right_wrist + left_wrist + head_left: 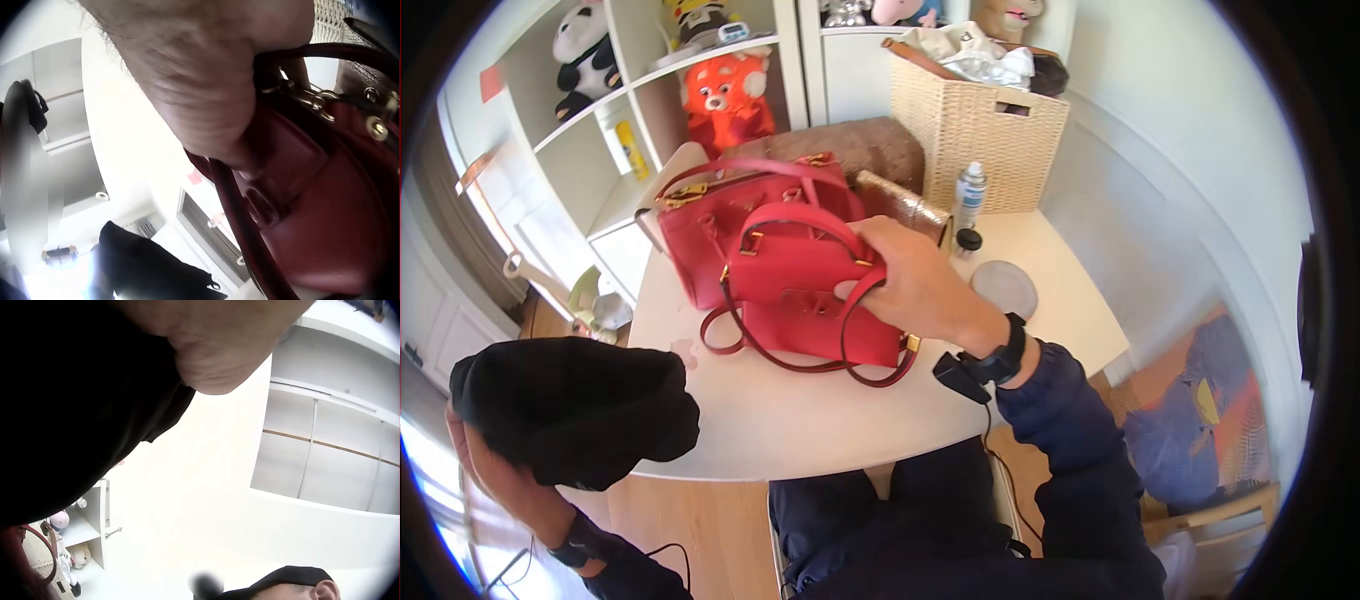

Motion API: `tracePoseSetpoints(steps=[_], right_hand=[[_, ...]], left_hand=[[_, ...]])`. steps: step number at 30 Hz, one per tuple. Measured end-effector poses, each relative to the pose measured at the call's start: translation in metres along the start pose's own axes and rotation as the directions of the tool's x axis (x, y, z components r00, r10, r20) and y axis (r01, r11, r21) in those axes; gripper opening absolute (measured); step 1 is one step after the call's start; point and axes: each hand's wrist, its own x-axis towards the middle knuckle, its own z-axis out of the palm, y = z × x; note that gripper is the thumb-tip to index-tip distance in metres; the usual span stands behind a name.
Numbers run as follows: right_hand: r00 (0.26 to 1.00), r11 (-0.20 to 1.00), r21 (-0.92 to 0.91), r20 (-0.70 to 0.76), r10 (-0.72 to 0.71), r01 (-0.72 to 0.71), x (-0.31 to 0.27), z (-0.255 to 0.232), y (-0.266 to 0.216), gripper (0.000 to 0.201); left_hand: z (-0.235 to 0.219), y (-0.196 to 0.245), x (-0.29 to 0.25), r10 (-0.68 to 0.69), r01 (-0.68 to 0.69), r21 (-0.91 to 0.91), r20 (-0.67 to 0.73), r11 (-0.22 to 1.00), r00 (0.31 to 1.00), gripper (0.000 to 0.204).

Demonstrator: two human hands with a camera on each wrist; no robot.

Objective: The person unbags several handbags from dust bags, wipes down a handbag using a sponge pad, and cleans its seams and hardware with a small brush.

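A small red handbag [775, 268] stands on the white table [750, 430], its strap looped in front. My right hand [910, 275] grips its upper right side, thumb on the front and fingers hidden behind. In the right wrist view, the hand [194, 75] is close against the red leather of the handbag [331, 212]. Directly behind stands a larger red handbag [690, 240] with gold zip ends. Off the table's left edge, my left hand [505, 470] holds up a soft black fabric item [580, 410], which covers its fingers and fills much of the left wrist view.
At the back are a brown fluffy cushion [870, 145], a shiny gold-brown purse [905, 208] and a filled woven basket [1000, 145]. A spray can [970, 195], a small black-lidded container [968, 241] and a round grey disc [1005, 290] stand to the right. Shelves [635, 90] hold plush toys.
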Motion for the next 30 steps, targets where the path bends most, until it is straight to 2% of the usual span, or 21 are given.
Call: tracePoseSetpoints(steps=[1,2,4,5,6,8,9,13,15,18,22,24,28,30], right_hand=[[0.998,0.998,-0.058,0.049,0.027,-0.024,0.002,-0.002,-0.001,0.065],[0.999,0.997,-0.074,0.036,0.03,-0.027,0.001,-0.005,0.002,0.065],[0.995,0.996,-0.083,0.097,-0.003,0.011,-0.002,-0.007,0.01,0.075],[0.981,0.996,-0.082,0.188,0.043,-0.028,-0.004,-0.013,0.01,0.089],[0.983,0.995,-0.091,0.181,0.044,-0.028,-0.007,-0.016,0.009,0.089],[0.987,0.996,-0.082,0.152,0.048,-0.036,-0.014,-0.02,0.003,0.103],[0.973,0.985,-0.146,0.199,0.12,-0.092,-0.017,-0.025,-0.001,0.112],[0.96,0.982,-0.11,0.221,0.173,-0.151,-0.027,-0.039,-0.01,0.114],[0.984,0.982,-0.167,0.135,0.116,-0.093,-0.035,-0.039,-0.007,0.116],[0.985,0.989,-0.116,0.136,0.107,-0.091,-0.042,-0.044,-0.012,0.117],[0.983,0.988,-0.117,0.14,0.118,-0.102,-0.05,-0.041,-0.011,0.117],[0.994,0.991,-0.122,0.088,0.066,-0.055,-0.053,-0.037,-0.007,0.117],[0.991,0.994,-0.044,0.084,0.108,-0.105,-0.059,-0.039,-0.013,0.116],[0.994,0.992,-0.072,-0.024,0.106,-0.107,-0.068,-0.045,-0.027,0.111]], left_hand=[[0.001,-0.002,0.003,-0.008,0.008,-0.042,-0.009,0.999,1.0,0.02],[0.003,-0.004,0.006,-0.016,0.015,-0.085,-0.017,0.996,1.0,0.02],[0.007,-0.005,0.004,-0.007,0.008,-0.073,0.015,0.997,1.0,0.02],[0.01,-0.006,0.003,0.004,0.002,-0.09,0.061,0.996,0.998,0.02],[0.013,-0.006,0.003,0.015,-0.003,-0.105,0.106,0.995,0.994,0.019],[0.02,-0.006,-0.001,0.029,-0.014,-0.123,0.121,0.992,0.992,0.019],[0.023,-0.005,-0.003,0.042,-0.024,-0.131,0.133,0.991,0.99,0.018],[0.03,0.003,-0.01,0.038,-0.024,-0.081,0.176,0.996,0.984,0.017],[0.031,0.001,-0.012,0.039,-0.018,-0.106,0.197,0.994,0.98,0.015],[0.05,0.009,-0.029,0.058,-0.04,-0.113,0.158,0.993,0.986,0.013],[0.068,0.017,-0.048,0.078,-0.06,-0.107,0.18,0.992,0.981,0.013],[0.07,0.017,-0.052,0.042,-0.032,-0.073,0.143,0.997,0.989,0.014],[0.08,0.031,-0.068,0.013,-0.007,-0.043,0.136,0.999,0.991,0.017],[0.07,0.035,-0.077,0.042,-0.032,0.195,-0.049,0.98,0.998,0.023]])
